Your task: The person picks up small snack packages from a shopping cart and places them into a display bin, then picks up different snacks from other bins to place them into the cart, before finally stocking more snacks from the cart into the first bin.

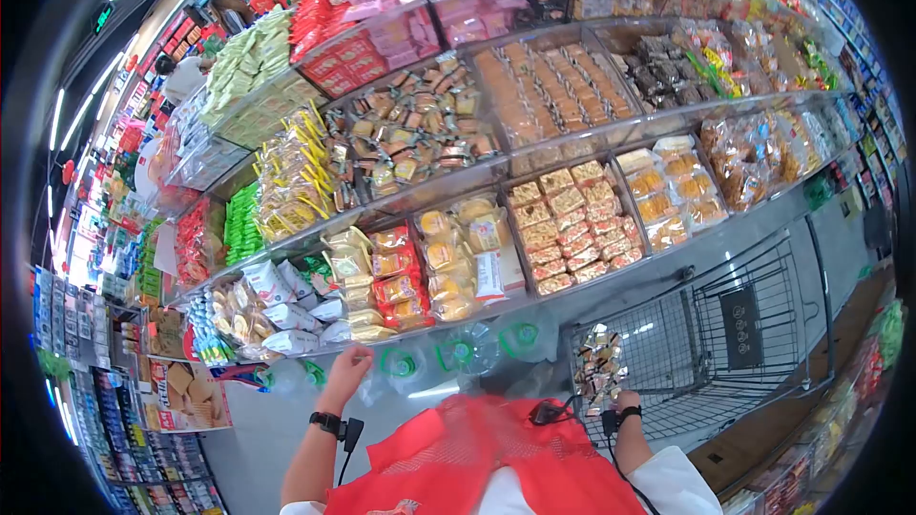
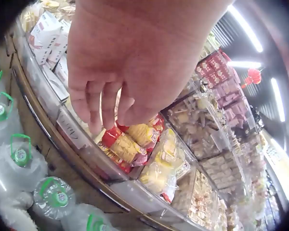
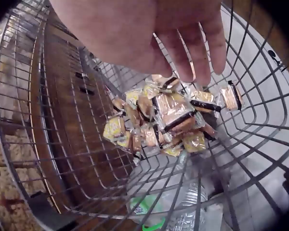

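My right hand [image 3: 149, 41] is inside the wire shopping cart [image 1: 742, 329], fingers extended over a loose pile of small wrapped biscuits [image 3: 176, 115]. Clear wrappers with dark bands cover some of them; others have yellow print. Nothing shows gripped in that hand. My left hand [image 1: 351, 374] hangs in front of the lowest row of snack bins, its fingers loosely bent and holding nothing. In the left wrist view the fingertips overlap red-wrapped cakes [image 2: 123, 147]. Beside those are bags of yellow cakes [image 2: 161, 166] and white packets [image 2: 45, 38].
Tiered clear bins run across the front, with wrapped biscuits [image 1: 420, 129], brown bars [image 1: 553, 91] and nut-topped squares [image 1: 572, 229]. Large bottles with green handles [image 1: 520, 339] stand under the bin edge. Another shelf [image 1: 840, 420] borders the cart at right. A person [image 1: 186, 76] is at far left.
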Demonstrator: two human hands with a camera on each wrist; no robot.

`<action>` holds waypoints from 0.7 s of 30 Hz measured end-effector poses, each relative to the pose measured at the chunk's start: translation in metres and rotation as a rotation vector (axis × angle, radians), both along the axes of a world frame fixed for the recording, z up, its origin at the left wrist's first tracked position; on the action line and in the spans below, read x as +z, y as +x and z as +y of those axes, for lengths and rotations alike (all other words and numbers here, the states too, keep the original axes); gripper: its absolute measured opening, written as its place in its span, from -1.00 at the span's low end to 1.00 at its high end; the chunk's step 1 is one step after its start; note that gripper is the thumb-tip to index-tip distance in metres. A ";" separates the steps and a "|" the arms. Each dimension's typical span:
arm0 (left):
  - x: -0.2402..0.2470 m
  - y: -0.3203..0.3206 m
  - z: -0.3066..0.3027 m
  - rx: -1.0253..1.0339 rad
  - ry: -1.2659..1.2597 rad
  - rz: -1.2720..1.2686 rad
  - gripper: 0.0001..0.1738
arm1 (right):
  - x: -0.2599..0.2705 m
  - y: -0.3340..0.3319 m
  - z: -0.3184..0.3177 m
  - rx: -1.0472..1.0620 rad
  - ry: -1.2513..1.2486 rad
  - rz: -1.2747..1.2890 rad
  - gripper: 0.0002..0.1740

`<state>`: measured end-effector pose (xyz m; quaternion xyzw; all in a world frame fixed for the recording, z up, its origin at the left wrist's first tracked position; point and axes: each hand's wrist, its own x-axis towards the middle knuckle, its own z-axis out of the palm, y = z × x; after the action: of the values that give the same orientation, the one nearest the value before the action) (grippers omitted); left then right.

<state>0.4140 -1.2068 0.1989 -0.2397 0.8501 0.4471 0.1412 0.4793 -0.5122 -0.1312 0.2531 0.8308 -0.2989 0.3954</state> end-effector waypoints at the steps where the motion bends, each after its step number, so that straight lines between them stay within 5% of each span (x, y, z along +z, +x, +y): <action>1: -0.001 -0.011 -0.002 -0.021 -0.004 0.034 -0.79 | -0.024 0.009 0.015 0.650 0.329 0.141 -0.61; 8: 0.013 -0.103 0.029 -0.216 0.000 0.394 -0.78 | 0.023 0.043 0.000 -0.809 -0.253 0.062 -0.53; 12: 0.075 -0.173 0.064 -0.423 -0.240 0.824 -0.72 | 0.024 0.070 -0.013 -0.706 -0.224 0.172 -0.77; 14: 0.099 -0.211 0.071 -0.474 -0.273 0.924 -0.58 | 0.066 0.066 -0.037 -0.879 -0.275 0.120 -0.75; 18: 0.138 -0.287 0.082 -0.448 -0.473 1.055 -0.32 | 0.115 0.088 -0.079 -0.975 -0.229 0.170 -0.75; 21: 0.152 -0.347 0.078 -0.428 -0.610 0.857 0.01 | 0.122 0.119 -0.102 -1.029 -0.177 0.235 -0.77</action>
<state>0.0675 -1.1289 0.3506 0.1110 0.9517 0.2001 -0.2047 0.5979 -0.6145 -0.0097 0.5582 0.6097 -0.5494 0.1217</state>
